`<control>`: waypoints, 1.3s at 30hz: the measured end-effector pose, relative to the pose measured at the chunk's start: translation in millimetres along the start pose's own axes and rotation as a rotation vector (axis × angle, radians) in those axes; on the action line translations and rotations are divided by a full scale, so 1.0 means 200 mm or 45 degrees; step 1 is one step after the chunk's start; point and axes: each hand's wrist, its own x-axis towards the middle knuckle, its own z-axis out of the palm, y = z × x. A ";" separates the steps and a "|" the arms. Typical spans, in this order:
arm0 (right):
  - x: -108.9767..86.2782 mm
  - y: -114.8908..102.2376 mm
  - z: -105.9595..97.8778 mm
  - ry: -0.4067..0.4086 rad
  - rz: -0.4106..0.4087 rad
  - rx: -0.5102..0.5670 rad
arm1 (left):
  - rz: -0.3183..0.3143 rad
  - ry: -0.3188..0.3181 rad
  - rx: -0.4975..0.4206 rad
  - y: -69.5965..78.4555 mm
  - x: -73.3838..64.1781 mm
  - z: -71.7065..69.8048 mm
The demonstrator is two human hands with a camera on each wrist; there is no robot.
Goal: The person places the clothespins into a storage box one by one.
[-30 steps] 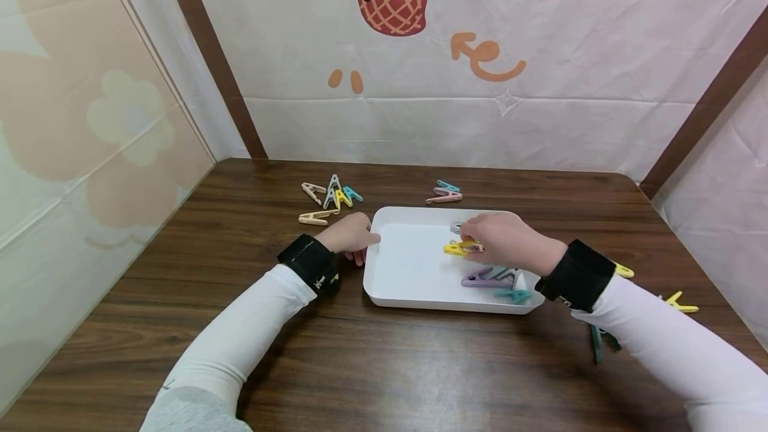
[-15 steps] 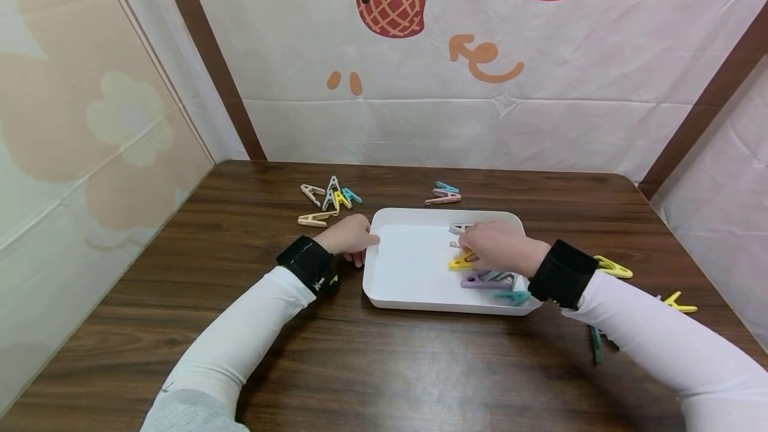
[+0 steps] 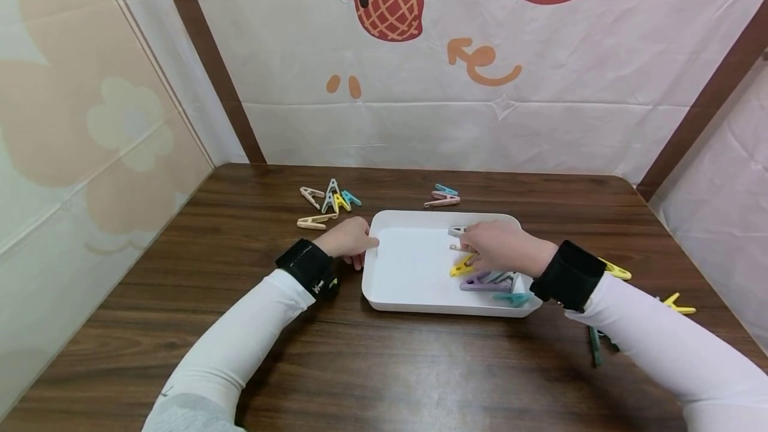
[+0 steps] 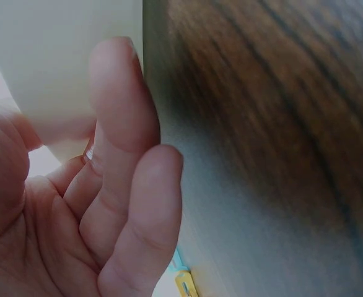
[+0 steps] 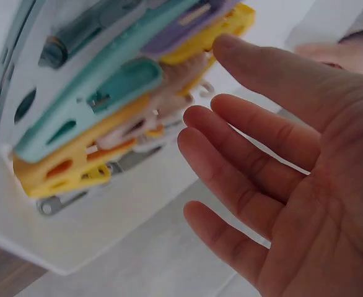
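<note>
A white tray (image 3: pixel 408 265) lies on the table with several plastic clothespins in its right half. My left hand (image 3: pixel 348 237) grips the tray's left side, thumb over the rim and fingers at the outer wall. Over the right half is my right hand (image 3: pixel 507 245), its fingers loosely spread in the right wrist view. Its thumb tip is right at a yellow clothespin (image 5: pixel 231 25). Nearer me lie a purple clothespin (image 3: pixel 480 283) and a teal clothespin (image 3: pixel 513 299). A grey-white clothespin (image 3: pixel 457 231) lies farther back, partly hidden by the right hand.
Loose clothespins lie behind the tray: a beige one (image 3: pixel 315 221) among several at back left, and a pink one (image 3: pixel 443 200) beside a blue one. To the right are yellow clothespins (image 3: pixel 681 304) and a dark green one (image 3: pixel 595 347). A printed cloth wall stands behind.
The yellow clothespin has shifted in the tray toward me, up to the purple one, and my right hand has loosened from it. My left hand has stayed at the tray's side.
</note>
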 end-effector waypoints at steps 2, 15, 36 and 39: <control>-0.03 0.01 -0.02 0.042 0.003 0.007 | 0.005 -0.002 -0.006 0.00 0.00 0.00; -0.25 0.10 -0.13 0.185 0.200 0.053 | 0.025 0.003 -0.002 0.01 -0.01 -0.01; -0.61 0.44 -0.06 0.257 0.494 0.222 | -0.007 -0.013 0.023 0.03 -0.03 -0.01; -0.65 0.49 -0.02 0.179 0.532 0.250 | -0.013 -0.015 0.027 0.03 -0.03 -0.01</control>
